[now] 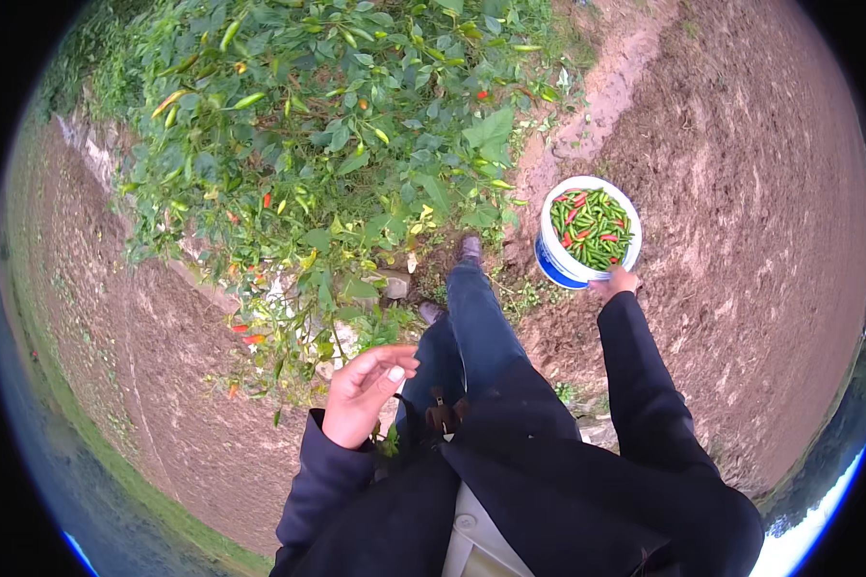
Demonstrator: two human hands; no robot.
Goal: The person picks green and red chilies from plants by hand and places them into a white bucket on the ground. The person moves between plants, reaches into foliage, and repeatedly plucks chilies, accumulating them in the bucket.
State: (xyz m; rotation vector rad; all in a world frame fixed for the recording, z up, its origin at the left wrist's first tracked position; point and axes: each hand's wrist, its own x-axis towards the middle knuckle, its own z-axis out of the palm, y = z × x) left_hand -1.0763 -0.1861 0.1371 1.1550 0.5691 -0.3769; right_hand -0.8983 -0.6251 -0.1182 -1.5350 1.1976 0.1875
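Note:
My right hand grips the near rim of a white plastic bucket with a blue band, out at the right. Green and some red chili peppers fill it nearly to the top. In front of my body at the left, my left hand is raised with the fingers curled and the thumb close to them; whether anything small lies between them I cannot tell. Beyond that hand grow chili pepper plants, bearing green and red pods. A few red chili peppers hang low on the near stems, left of my left hand.
Bare brown soil stretches to the right and left of the plants. A grey stone lies by my feet, near the plants' lower stems. My shoes stand at the edge of the foliage. Low weeds grow beneath the bucket.

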